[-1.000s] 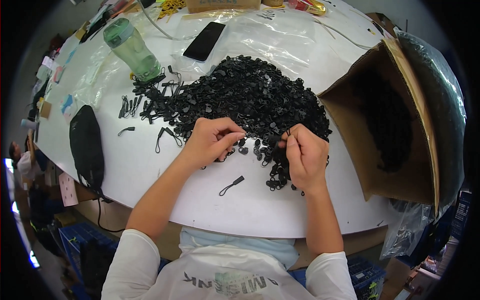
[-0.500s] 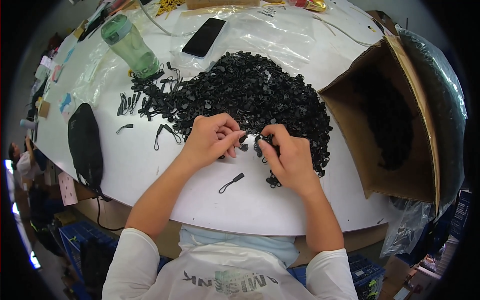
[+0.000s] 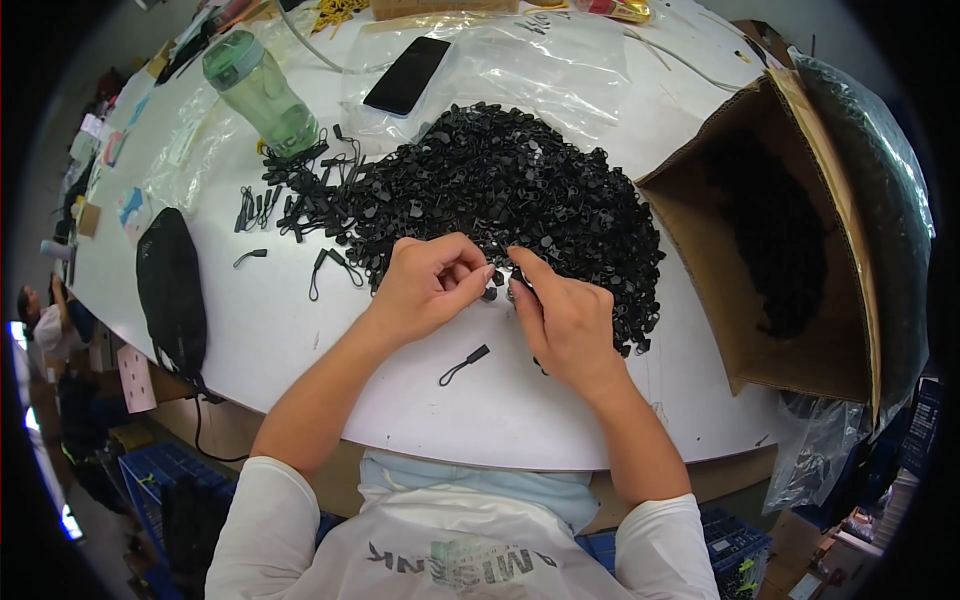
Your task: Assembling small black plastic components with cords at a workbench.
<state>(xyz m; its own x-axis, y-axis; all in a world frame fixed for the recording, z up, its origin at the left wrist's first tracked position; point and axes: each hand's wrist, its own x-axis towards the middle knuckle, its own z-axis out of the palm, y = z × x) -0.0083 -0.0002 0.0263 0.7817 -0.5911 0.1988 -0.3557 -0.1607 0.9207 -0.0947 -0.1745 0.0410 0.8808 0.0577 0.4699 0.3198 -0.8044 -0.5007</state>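
Pinching: our left hand [image 3: 425, 287], between seven and eight o'clock of the heap of small black plastic pieces [image 3: 520, 180], has its fingers curled and its thumb tip against the forefinger; we cannot tell whether a piece sits in the pinch.
Right hand [image 3: 572, 322]: at five o'clock, thumb and forefinger parted, a small dark piece [image 3: 517, 277] between them; we cannot tell whether it is gripped.
Heap: piled on our white bench [image 3: 500, 425], its near edge at our fingertips.
Clustered zip pulls [image 3: 322, 208]: black, corded, at nine o'clock, running into the heap.
Lone zip pull [image 3: 478, 354]: lying apart, between six and seven.
Green water bottle [image 3: 262, 100]: we see it at ten, just beside the clustered zip pulls.
Smartphone [image 3: 407, 77]: black, at eleven, by a clear plastic bag [image 3: 560, 70] spread around twelve.
Cardboard carton [image 3: 705, 270]: at three, its open side toward us, dark contents inside.
Black fabric pouch [image 3: 172, 300]: between eight and nine, near our bench's edge.
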